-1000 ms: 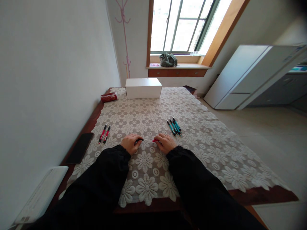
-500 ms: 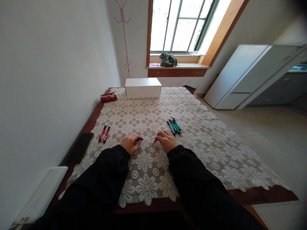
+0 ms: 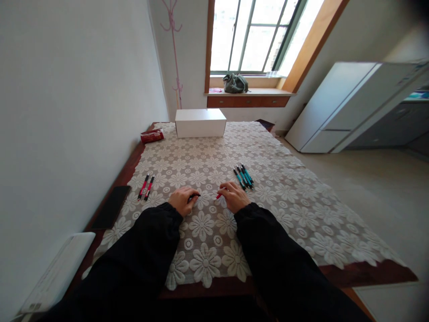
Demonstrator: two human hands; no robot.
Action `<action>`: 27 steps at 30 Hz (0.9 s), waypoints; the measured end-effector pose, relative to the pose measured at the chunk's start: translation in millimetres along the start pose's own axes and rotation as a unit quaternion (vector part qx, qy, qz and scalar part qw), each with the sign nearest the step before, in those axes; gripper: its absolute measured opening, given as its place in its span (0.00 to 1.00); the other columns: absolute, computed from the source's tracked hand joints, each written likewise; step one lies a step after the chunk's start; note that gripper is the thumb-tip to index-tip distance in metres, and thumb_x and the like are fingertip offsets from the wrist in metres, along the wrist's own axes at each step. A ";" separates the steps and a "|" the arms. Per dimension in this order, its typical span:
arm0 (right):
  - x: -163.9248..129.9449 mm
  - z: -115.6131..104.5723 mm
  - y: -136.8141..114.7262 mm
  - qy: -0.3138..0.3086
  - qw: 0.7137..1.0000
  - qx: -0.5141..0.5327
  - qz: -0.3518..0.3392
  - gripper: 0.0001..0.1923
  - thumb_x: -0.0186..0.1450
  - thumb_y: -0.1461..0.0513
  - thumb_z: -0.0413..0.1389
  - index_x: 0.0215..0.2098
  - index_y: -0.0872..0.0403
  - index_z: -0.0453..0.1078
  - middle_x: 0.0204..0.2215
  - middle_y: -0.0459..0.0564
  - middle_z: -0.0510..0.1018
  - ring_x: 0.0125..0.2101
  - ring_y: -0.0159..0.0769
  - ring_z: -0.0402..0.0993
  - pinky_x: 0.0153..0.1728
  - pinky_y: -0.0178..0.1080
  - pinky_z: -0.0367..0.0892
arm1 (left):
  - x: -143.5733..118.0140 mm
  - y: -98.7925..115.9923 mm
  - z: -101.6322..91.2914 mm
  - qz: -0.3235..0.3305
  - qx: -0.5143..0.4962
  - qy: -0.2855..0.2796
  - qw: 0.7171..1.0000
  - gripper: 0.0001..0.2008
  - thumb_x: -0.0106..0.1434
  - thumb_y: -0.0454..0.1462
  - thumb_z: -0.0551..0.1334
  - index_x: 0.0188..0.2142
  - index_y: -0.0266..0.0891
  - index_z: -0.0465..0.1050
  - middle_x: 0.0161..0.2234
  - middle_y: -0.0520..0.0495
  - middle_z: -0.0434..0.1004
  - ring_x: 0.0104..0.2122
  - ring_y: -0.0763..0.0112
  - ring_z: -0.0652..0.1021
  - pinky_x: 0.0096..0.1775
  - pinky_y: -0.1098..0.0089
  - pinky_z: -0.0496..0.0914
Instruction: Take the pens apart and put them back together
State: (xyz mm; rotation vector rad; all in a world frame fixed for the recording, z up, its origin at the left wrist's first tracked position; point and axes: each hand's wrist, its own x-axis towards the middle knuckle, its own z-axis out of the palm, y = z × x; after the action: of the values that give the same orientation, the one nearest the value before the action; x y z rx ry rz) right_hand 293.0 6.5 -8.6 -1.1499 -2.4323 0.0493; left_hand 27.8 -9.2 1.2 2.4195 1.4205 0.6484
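Observation:
My left hand (image 3: 181, 201) is closed in a pinch on a black pen part (image 3: 195, 196), its dark tip pointing right. Facing it across a small gap, my right hand (image 3: 234, 197) pinches a red pen barrel (image 3: 219, 196) between thumb and fingers. A thin pale line, seemingly a refill (image 3: 208, 194), spans the space between the two parts. Beyond my right hand lie several teal and black pens (image 3: 244, 176) side by side. To the left of my left hand are two red and black pens (image 3: 146, 187).
A white box (image 3: 200, 124) stands at the table's far end, with a red packet (image 3: 152, 135) to its left. Along the left edge lie a black phone-like slab (image 3: 111, 207) and a white device (image 3: 60, 273). A lace tablecloth (image 3: 204, 264) covers the table.
My right hand has shifted very slightly right with the red barrel. My left hand and the lying pens stay put.

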 end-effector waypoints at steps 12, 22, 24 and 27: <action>-1.4 6.4 3.5 -0.016 0.999 0.021 0.025 0.13 0.63 0.70 0.54 0.41 0.50 0.75 0.45 0.52 0.74 0.48 0.41 0.67 0.50 0.42 0.65 | 0.0 1.6 -1.0 -0.006 0.000 -0.001 1.000 0.09 0.64 0.41 0.59 0.42 0.45 0.76 0.41 0.48 0.79 0.42 0.64 0.76 0.46 0.63 0.69; -1.3 6.8 1.1 -0.035 0.998 0.032 0.040 0.10 0.65 0.67 0.55 0.40 0.48 0.76 0.42 0.50 0.75 0.47 0.40 0.67 0.49 0.42 0.64 | -0.6 -0.3 0.1 -0.021 0.024 0.021 0.999 0.09 0.63 0.39 0.59 0.41 0.44 0.76 0.42 0.47 0.78 0.45 0.62 0.75 0.49 0.61 0.68; -1.0 6.5 1.1 -0.035 0.998 0.037 0.032 0.10 0.65 0.67 0.55 0.40 0.48 0.76 0.42 0.50 0.75 0.46 0.40 0.67 0.49 0.41 0.65 | -0.6 -0.3 0.1 -0.022 0.025 0.019 0.999 0.08 0.63 0.39 0.60 0.40 0.44 0.76 0.42 0.47 0.78 0.44 0.62 0.75 0.49 0.61 0.67; -0.9 6.3 1.1 -0.036 0.998 0.038 0.024 0.10 0.66 0.67 0.55 0.40 0.48 0.76 0.42 0.51 0.75 0.46 0.39 0.67 0.48 0.41 0.65 | -0.4 -0.1 0.0 -0.022 0.028 0.019 0.999 0.08 0.63 0.39 0.60 0.40 0.44 0.77 0.41 0.47 0.78 0.44 0.62 0.74 0.48 0.61 0.68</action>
State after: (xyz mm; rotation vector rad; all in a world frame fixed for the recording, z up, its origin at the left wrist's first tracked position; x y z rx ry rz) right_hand 291.8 7.6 -14.9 -1.1919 -2.4425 0.1993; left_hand 27.6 -9.5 1.1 2.4221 1.5229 0.6550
